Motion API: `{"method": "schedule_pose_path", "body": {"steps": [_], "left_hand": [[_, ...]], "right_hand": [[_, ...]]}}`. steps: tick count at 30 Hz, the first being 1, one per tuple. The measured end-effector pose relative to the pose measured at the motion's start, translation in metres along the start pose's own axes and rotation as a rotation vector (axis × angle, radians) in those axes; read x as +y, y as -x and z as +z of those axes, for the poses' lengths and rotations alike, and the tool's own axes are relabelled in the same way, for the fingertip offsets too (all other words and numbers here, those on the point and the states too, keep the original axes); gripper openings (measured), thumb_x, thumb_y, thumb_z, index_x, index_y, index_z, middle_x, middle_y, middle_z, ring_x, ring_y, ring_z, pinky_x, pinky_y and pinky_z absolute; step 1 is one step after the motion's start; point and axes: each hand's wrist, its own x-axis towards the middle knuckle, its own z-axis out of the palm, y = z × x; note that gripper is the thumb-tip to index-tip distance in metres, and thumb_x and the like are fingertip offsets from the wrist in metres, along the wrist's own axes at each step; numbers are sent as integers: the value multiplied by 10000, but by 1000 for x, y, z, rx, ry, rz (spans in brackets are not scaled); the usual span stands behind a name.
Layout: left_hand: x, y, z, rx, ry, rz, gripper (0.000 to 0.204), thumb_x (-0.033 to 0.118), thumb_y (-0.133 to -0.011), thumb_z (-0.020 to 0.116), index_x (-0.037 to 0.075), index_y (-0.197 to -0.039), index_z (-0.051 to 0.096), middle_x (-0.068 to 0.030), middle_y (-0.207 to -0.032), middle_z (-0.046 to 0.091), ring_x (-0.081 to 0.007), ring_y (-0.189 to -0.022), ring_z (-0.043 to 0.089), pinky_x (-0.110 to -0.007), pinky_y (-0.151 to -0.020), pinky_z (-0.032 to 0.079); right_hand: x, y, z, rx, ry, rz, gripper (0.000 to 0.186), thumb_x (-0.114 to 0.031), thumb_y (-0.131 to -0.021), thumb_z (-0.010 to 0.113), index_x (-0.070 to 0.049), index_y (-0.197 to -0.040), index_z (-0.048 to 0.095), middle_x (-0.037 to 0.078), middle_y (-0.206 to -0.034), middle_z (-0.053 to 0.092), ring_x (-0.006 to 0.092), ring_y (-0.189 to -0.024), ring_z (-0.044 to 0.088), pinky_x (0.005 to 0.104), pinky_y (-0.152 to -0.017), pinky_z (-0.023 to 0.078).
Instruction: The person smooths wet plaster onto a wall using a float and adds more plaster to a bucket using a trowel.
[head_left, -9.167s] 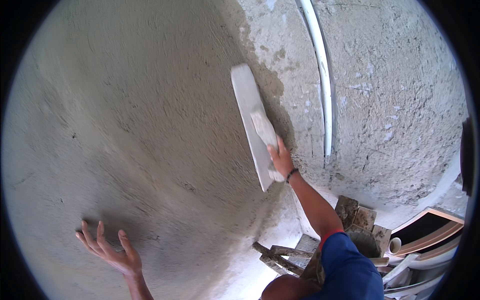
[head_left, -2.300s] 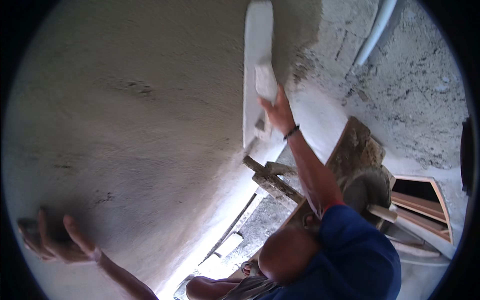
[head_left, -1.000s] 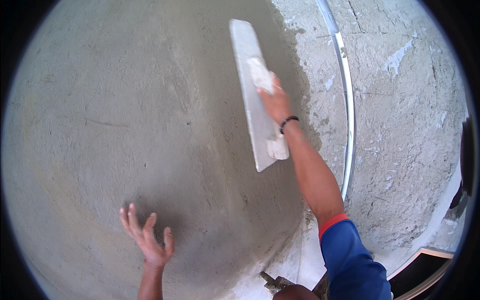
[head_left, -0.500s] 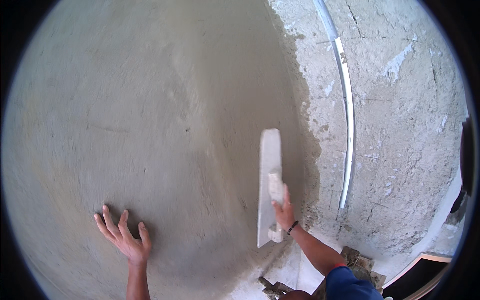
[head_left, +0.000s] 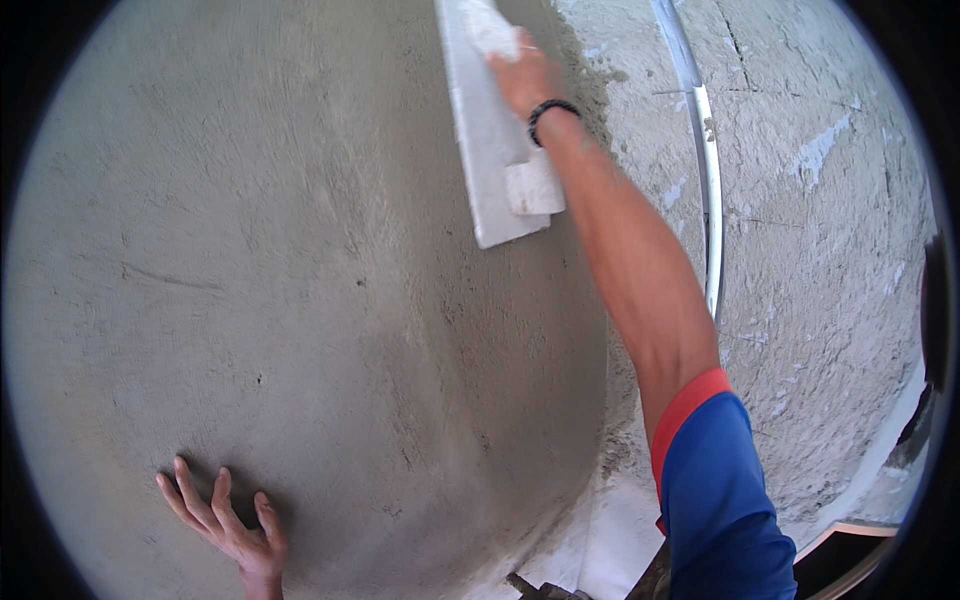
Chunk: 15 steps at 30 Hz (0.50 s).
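Observation:
My right hand (head_left: 525,78) grips the pale handle of a long rectangular plastering trowel (head_left: 488,165), its arm stretched far up the wall. The trowel's plate lies against or very close to the smooth, damp plaster (head_left: 300,250), near that coat's right edge; its upper end runs out of the picture. Lower left, my left hand (head_left: 232,525) has its fingers spread, with the fingertips at the plaster surface. It holds nothing.
Right of the plaster is rough, paler bare wall (head_left: 790,270) with cracks. A white pipe (head_left: 712,180) runs up it, partly behind my right arm. A dark opening with a light frame (head_left: 850,530) shows at the lower right.
My right hand has carried the trowel far up the wall and slightly left, the arm now extended. My left hand appears a little lower and further left, still spread.

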Motion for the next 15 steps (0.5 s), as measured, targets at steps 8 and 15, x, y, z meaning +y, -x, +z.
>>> {"method": "schedule_pose_path", "body": {"steps": [8, 15], "left_hand": [[-1, -1, -4, -10, 17, -5, 322, 298, -938, 510, 67, -1159, 551, -201, -1501, 316, -451, -1421, 150, -627, -1105, 176], [2, -15, -21, 32, 242, -75, 266, 248, -925, 515, 40, -1086, 549, -205, -1479, 330, -448, -1412, 176, -613, -1103, 179]], "right_hand": [[157, 86, -22, -57, 51, 257, 729, -466, -899, 526, -130, -1495, 272, 254, -1351, 497, 402, -1252, 477, 424, -1074, 359], [199, 317, -43, -174, -24, 412, 675, -353, -937, 522, -140, -1506, 229, 291, -1265, 546, 458, -1114, 554, 474, -953, 445]]}}
